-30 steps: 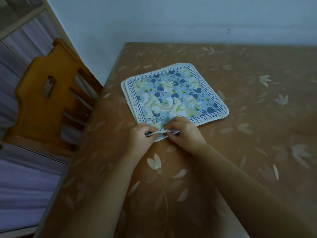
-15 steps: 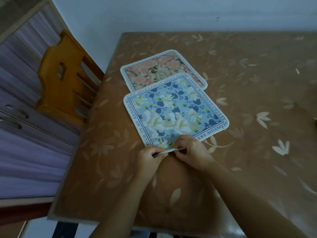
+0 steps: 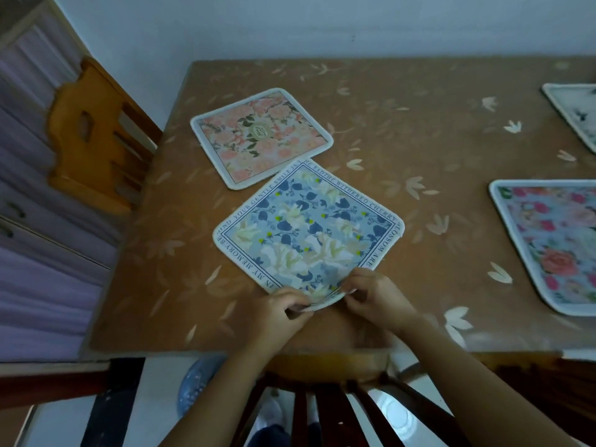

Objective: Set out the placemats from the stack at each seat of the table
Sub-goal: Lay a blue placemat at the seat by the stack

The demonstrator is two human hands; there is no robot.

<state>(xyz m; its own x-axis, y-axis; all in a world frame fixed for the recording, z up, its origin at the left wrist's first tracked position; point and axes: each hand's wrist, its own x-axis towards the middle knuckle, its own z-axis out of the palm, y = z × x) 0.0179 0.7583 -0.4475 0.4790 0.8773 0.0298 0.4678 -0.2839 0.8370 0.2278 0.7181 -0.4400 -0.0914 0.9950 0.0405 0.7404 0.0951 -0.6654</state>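
Note:
A blue floral placemat point(image 3: 309, 233) with lettering round its border lies flat on the brown table point(image 3: 419, 195), turned like a diamond. My left hand point(image 3: 277, 312) and my right hand point(image 3: 375, 293) both pinch its near corner, which is lifted slightly off the table. Just behind it lies a pink floral placemat point(image 3: 261, 137), flat and apart from my hands; the two mats nearly touch at one corner.
Two more placemats lie at the right edge: a rose-patterned one point(image 3: 554, 243) and a pale one point(image 3: 577, 111) further back. A light wooden chair point(image 3: 87, 137) stands at the table's left side. A dark wooden chair point(image 3: 338, 395) stands below me at the near edge.
The blue placemat has been pulled towards the near edge and off the pink one, which is now fully uncovered. The view has tilted down and widened, showing the right-hand mats.

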